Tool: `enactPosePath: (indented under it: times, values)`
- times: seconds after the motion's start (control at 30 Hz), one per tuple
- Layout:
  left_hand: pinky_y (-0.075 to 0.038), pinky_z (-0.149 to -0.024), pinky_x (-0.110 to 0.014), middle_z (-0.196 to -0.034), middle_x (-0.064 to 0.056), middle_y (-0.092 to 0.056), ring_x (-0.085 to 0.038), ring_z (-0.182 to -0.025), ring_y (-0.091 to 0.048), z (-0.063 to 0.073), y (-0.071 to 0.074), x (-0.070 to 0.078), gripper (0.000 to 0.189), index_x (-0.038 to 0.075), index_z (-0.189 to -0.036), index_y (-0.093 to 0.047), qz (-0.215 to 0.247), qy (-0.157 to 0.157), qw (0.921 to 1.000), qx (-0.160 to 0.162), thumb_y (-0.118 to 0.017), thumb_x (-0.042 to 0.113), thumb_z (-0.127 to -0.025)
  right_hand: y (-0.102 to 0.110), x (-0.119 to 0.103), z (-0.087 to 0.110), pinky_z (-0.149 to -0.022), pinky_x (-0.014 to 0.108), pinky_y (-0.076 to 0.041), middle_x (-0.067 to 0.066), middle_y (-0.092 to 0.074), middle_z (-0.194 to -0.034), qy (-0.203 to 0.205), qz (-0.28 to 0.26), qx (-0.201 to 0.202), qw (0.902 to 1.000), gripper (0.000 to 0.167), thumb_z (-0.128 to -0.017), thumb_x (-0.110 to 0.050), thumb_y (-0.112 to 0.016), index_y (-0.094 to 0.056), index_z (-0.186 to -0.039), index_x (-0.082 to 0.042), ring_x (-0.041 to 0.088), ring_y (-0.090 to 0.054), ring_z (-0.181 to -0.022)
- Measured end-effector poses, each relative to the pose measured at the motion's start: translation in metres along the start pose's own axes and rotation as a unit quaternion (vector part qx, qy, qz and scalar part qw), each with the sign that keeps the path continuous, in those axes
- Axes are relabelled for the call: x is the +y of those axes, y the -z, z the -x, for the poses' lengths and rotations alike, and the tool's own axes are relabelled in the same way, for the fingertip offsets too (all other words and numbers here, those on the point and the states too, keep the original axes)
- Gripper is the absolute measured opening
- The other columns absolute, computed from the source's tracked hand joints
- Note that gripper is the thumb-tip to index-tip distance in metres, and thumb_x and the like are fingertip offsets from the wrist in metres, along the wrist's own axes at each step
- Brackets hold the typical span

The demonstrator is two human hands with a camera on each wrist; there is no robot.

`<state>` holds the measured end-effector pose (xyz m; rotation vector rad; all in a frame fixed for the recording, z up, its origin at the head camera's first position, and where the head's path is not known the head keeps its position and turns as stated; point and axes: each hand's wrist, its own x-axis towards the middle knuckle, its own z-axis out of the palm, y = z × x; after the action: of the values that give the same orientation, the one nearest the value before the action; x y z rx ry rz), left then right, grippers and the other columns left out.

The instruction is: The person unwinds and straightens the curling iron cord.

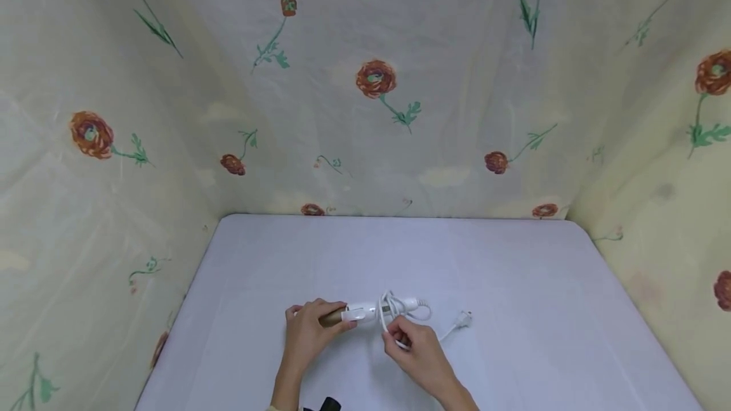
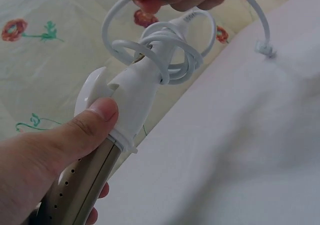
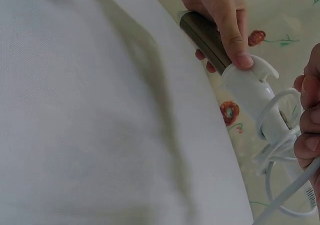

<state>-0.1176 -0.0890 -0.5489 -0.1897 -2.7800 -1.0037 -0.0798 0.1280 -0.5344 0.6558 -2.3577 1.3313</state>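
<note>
A curling iron (image 1: 360, 312) with a white handle and a gold-brown barrel (image 2: 82, 185) is held over the table. My left hand (image 1: 311, 327) grips it round the barrel, the thumb lying against the base of the white handle. Loops of white cord (image 2: 175, 60) wind around the handle's far end. My right hand (image 1: 415, 349) pinches a stretch of this cord between curled fingers, close to the loops. Beyond that hand, the cord's free end carries a plug (image 1: 463, 319), to the right of the iron.
A white-covered table (image 1: 514, 284) with rounded far corners lies below the hands. Flower-printed cloth (image 1: 445, 106) hangs behind it and along both sides. A small dark object (image 1: 330, 404) shows at the bottom edge of the head view; its kind is unclear.
</note>
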Motion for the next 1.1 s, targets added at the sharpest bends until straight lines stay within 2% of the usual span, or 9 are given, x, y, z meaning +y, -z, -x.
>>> enactPosePath:
  times: [0.13,0.37,0.53,0.67,0.87,1.1]
  values:
    - [-0.03,-0.091,-0.051,-0.085,0.013,-0.069,-0.007,-0.082,-0.06,0.001,-0.002,0.0,0.045,0.031,-0.1,-0.074,-0.006,-0.006,1.0,0.001,-0.074,0.06,-0.065,0.005,0.0,-0.004,-0.051,0.008,-0.04,-0.011,-0.057,-0.063,0.014,0.005,-0.007,0.9999,0.023,-0.077,0.005,-0.068,-0.059,-0.075,-0.015,-0.009,-0.045,-0.058]
    - [-0.031,-0.091,-0.05,-0.084,0.013,-0.069,-0.007,-0.081,-0.06,0.0,0.0,0.0,0.044,0.031,-0.1,-0.074,-0.011,-0.02,0.9997,0.002,-0.075,0.058,-0.065,0.013,0.0,-0.014,-0.057,0.01,-0.048,-0.009,-0.062,-0.068,0.018,0.021,-0.045,0.9986,0.02,-0.079,0.004,-0.067,-0.059,-0.078,-0.015,-0.008,-0.053,-0.064]
    - [-0.031,-0.092,-0.051,-0.084,0.012,-0.069,-0.008,-0.081,-0.062,0.0,0.002,-0.001,0.044,0.029,-0.099,-0.074,-0.014,-0.024,0.9996,-0.004,-0.075,0.058,-0.065,0.019,0.002,-0.02,-0.058,0.009,-0.047,-0.006,-0.066,-0.071,0.037,0.032,-0.047,0.9977,0.018,-0.08,0.002,-0.068,-0.06,-0.079,-0.014,-0.007,-0.055,-0.067]
    - [-0.03,-0.093,-0.053,-0.083,0.012,-0.07,-0.008,-0.081,-0.062,0.001,0.003,-0.002,0.045,0.029,-0.099,-0.075,-0.009,-0.027,0.9995,-0.015,-0.074,0.059,-0.065,0.021,0.005,-0.026,-0.054,0.008,-0.043,-0.007,-0.066,-0.071,0.047,0.04,-0.052,0.9968,0.015,-0.082,0.0,-0.067,-0.061,-0.08,-0.014,-0.008,-0.049,-0.062]
    - [-0.028,-0.093,-0.053,-0.085,0.014,-0.069,-0.007,-0.081,-0.061,0.002,0.002,-0.002,0.041,0.031,-0.098,-0.074,-0.001,-0.03,0.9992,-0.028,-0.075,0.057,-0.066,0.031,0.009,-0.036,-0.05,0.013,-0.038,-0.011,-0.062,-0.071,0.024,0.059,-0.084,0.9944,0.006,-0.089,-0.01,-0.065,-0.065,-0.084,-0.013,-0.007,-0.04,-0.057]
    - [-0.028,-0.094,-0.053,-0.085,0.015,-0.069,-0.006,-0.081,-0.061,0.0,0.005,-0.003,0.043,0.033,-0.099,-0.074,-0.004,-0.035,0.9984,-0.045,-0.073,0.061,-0.066,0.043,0.015,-0.048,-0.054,0.016,-0.043,-0.009,-0.065,-0.074,0.03,0.074,-0.107,0.9911,0.008,-0.092,-0.018,-0.062,-0.067,-0.087,-0.013,-0.006,-0.044,-0.061]
